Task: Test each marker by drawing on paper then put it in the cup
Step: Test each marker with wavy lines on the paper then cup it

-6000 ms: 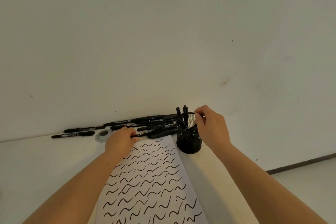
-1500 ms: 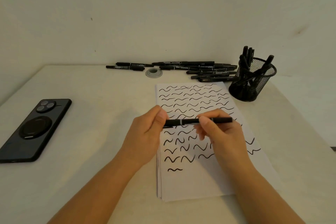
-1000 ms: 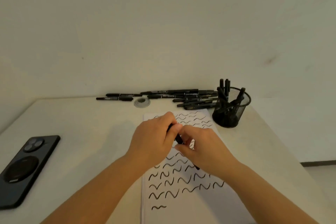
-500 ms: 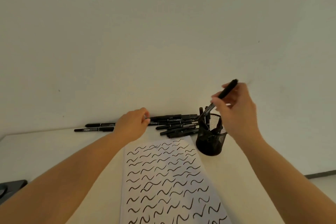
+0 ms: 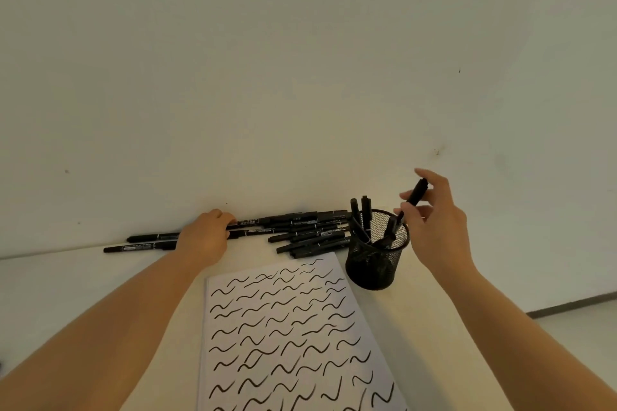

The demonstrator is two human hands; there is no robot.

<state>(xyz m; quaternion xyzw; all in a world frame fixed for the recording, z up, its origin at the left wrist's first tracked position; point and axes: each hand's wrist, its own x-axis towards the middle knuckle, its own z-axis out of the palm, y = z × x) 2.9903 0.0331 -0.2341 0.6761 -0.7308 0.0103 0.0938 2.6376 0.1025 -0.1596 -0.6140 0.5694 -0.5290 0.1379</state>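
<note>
Since half a second ago the right hand (image 5: 437, 227) has lowered the marker (image 5: 409, 207) so its lower end dips inside the mesh cup (image 5: 377, 264), while the left hand (image 5: 205, 237) has settled onto the row of markers (image 5: 300, 230) by the wall

On the counter (image 5: 66, 294) the paper (image 5: 287, 337) lies near and central. The cup (image 5: 377, 260) stands just past its far right corner, markers standing in it. A row of markers (image 5: 300, 230) lies along the far edge by the wall, left of the cup. The left hand (image 5: 203, 237) rests on that row; the right hand (image 5: 437, 227) is right of the cup, its marker (image 5: 414, 197) tilted over the rim.
</note>
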